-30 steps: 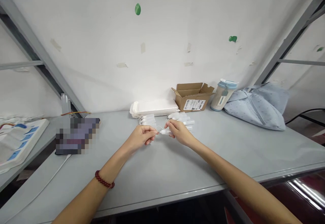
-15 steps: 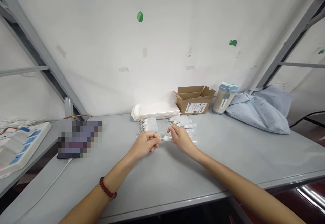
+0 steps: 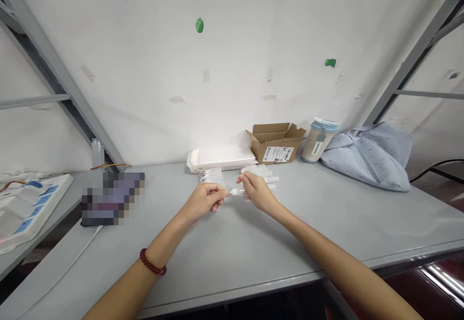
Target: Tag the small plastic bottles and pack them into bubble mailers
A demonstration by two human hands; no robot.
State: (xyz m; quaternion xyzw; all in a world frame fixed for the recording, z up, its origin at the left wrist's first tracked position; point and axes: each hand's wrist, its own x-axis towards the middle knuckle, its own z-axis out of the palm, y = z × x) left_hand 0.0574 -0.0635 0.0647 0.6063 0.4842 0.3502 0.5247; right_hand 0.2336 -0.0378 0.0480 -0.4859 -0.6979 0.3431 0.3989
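Note:
Over the middle of the table, my left hand pinches the narrow end of a small white tube with a thin cord loop. My right hand is closed around the tube's body, hiding most of it. The tube points sideways between the two hands. Just behind my left fingers lies a row of white tubes with cord loops at their left ends. More white and clear tubes lie behind and beside my right hand, partly covered by it.
Against the wall are a stack of white flat pieces, an open cardboard box, a lidded cup and a light-blue cloth bag. To the left, a pixelated phone-like object trails a white cable, near a power strip.
Both hands have shifted slightly away from me, carrying the tube with them. Their grips look the same, and the view has moved a little.

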